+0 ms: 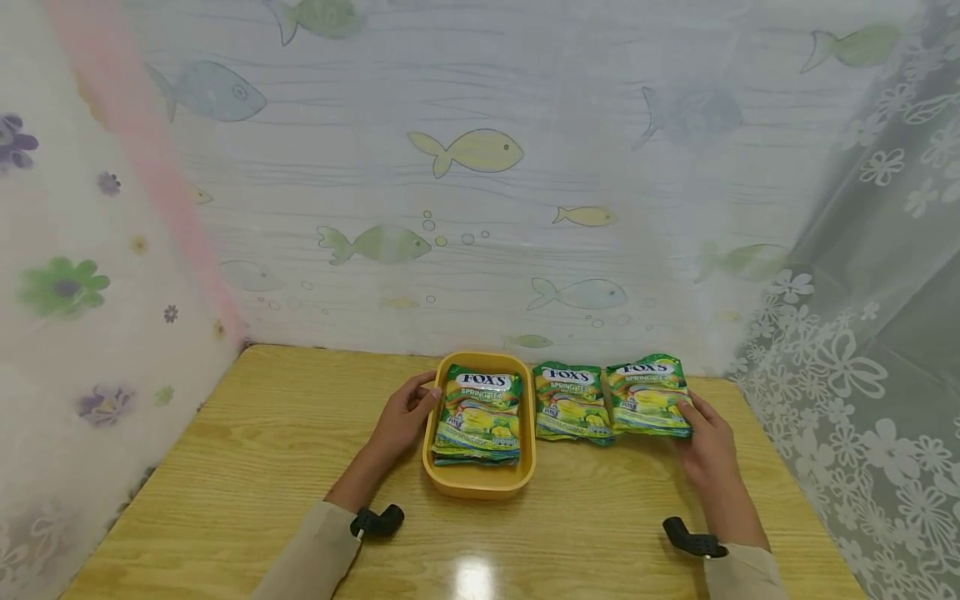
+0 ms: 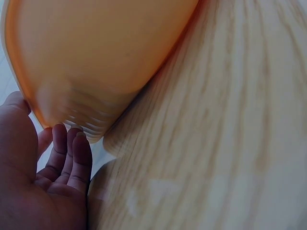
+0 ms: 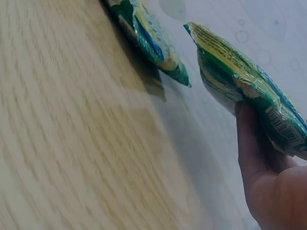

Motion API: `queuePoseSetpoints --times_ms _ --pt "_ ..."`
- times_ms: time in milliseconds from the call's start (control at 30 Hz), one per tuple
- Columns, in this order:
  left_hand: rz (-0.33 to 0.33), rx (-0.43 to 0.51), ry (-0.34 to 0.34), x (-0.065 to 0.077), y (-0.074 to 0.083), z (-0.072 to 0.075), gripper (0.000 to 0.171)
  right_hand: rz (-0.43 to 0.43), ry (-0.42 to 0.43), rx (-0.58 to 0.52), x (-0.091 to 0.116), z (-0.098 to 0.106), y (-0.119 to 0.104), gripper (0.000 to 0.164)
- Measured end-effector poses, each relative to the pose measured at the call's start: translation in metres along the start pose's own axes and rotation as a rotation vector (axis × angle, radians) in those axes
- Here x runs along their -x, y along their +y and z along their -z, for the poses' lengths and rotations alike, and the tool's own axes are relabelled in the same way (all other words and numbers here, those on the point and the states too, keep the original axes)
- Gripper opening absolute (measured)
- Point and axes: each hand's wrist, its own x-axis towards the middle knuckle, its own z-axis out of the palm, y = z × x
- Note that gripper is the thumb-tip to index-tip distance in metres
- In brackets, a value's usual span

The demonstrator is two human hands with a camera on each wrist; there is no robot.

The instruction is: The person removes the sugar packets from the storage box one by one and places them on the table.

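Note:
A yellow plastic tub (image 1: 480, 492) stands on the wooden table with green Fox's Spring Tea candy bags (image 1: 480, 417) stacked inside it. My left hand (image 1: 405, 419) grips the tub's left side, thumb at the rim and fingers against the outer wall (image 2: 110, 48). To the right of the tub lies another candy bag (image 1: 572, 402). Beyond it, my right hand (image 1: 708, 442) holds one more candy bag (image 1: 648, 396) by its right edge. In the right wrist view this held bag (image 3: 249, 81) is raised off the table, with fingers under it.
The wooden table (image 1: 300, 433) backs onto a white sheet (image 1: 480, 200) printed with fish. A flowered sheet (image 1: 75, 350) hangs on the left and a lace-patterned one (image 1: 862, 417) on the right. Each wrist wears a black strap mount (image 1: 378, 521).

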Motion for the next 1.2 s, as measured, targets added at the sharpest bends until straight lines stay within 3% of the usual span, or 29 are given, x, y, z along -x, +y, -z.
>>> queuePoseSetpoints --times_ms 233,700,1033,1200 --pt "0.009 0.004 0.003 0.001 0.003 -0.001 0.049 -0.003 0.028 0.061 -0.008 0.008 0.004 0.07" --pt "0.013 -0.002 0.01 0.0 0.002 -0.001 0.049 0.022 0.007 0.344 -0.015 0.017 0.016 0.073" --pt "0.004 -0.002 0.005 -0.001 0.002 -0.001 0.05 0.131 -0.007 0.713 -0.012 0.022 0.012 0.07" --pt "-0.006 -0.009 0.004 0.0 0.0 -0.001 0.05 0.175 -0.027 0.822 -0.007 0.022 0.007 0.071"
